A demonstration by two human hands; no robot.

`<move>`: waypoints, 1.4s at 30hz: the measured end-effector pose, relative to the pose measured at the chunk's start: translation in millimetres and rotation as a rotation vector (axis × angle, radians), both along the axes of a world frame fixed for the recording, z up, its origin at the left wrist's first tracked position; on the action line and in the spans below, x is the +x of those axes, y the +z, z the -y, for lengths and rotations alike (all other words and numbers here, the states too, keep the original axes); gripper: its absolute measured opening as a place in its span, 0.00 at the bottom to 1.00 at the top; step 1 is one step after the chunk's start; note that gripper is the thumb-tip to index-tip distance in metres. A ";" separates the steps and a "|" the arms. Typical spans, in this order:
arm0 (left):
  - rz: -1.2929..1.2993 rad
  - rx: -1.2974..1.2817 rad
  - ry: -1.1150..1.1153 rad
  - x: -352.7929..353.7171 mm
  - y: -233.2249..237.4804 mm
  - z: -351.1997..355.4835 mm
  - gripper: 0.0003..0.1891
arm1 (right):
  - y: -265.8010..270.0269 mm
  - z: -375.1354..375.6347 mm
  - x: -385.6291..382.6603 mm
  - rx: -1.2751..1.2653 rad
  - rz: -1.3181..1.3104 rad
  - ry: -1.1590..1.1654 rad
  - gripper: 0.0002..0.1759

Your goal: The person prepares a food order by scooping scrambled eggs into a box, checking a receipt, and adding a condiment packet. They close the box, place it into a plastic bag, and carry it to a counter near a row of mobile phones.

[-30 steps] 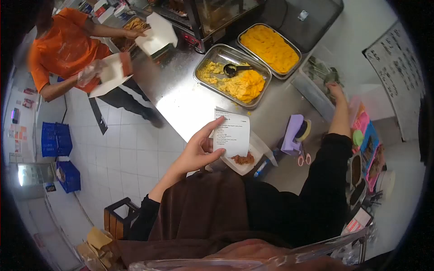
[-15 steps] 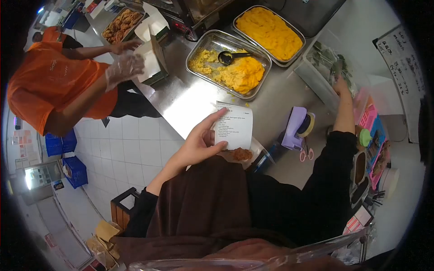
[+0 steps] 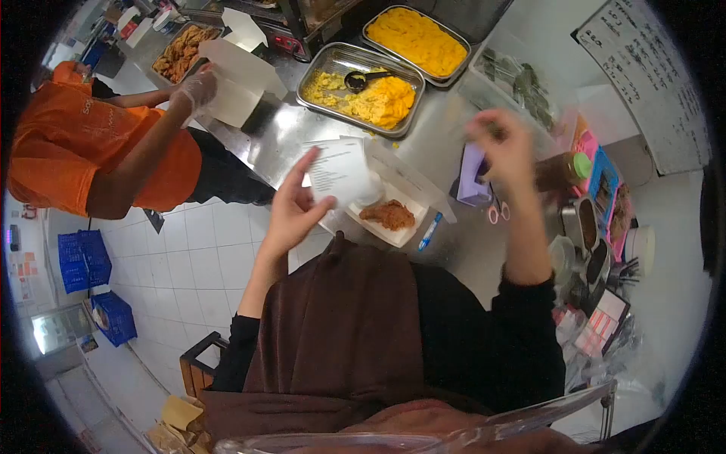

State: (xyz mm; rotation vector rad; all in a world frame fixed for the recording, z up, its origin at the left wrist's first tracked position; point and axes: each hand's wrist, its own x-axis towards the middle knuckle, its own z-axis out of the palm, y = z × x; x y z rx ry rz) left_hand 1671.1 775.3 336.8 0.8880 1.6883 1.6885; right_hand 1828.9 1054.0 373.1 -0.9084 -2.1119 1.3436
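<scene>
My left hand [image 3: 287, 216] grips a printed order slip [image 3: 334, 170] between thumb and fingers, and the slip curls at its right side. Just below it, an open white food box [image 3: 416, 195] holds a piece of fried chicken [image 3: 389, 216]. The slip partly covers the box's left side. My right hand [image 3: 510, 151] is raised above the counter near a purple tape dispenser [image 3: 473, 180]. Its fingers are bent together around something small and dark, blurred by motion. Behind it stands a clear plastic tub [image 3: 484, 94] with green leaves [image 3: 529, 94] inside.
A blue marker [image 3: 430, 231] and pink-handled scissors [image 3: 496, 213] lie on the counter. Metal pans of scrambled egg [image 3: 389, 102] and yellow food [image 3: 416, 41] stand at the back. A green-lidded jar [image 3: 556, 172] is at right. A gloved co-worker [image 3: 113, 151] handles a box at left.
My right hand has come out of the leaf tub and moved left toward me. My left hand has shifted left with the slip, uncovering more of the food box. The co-worker's box has tilted.
</scene>
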 end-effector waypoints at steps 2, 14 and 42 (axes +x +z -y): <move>0.028 0.040 0.043 -6.9 -8.0 20.4 0.37 | -31.3 67.0 -4.1 0.392 0.013 0.211 0.09; 0.065 -0.013 0.182 -32.8 -43.9 89.7 0.37 | -81.2 110.9 -81.4 0.592 0.110 0.194 0.14; -0.440 -0.506 -0.040 -158.2 -171.7 -16.8 0.40 | -134.5 10.5 -227.1 1.241 0.897 0.346 0.06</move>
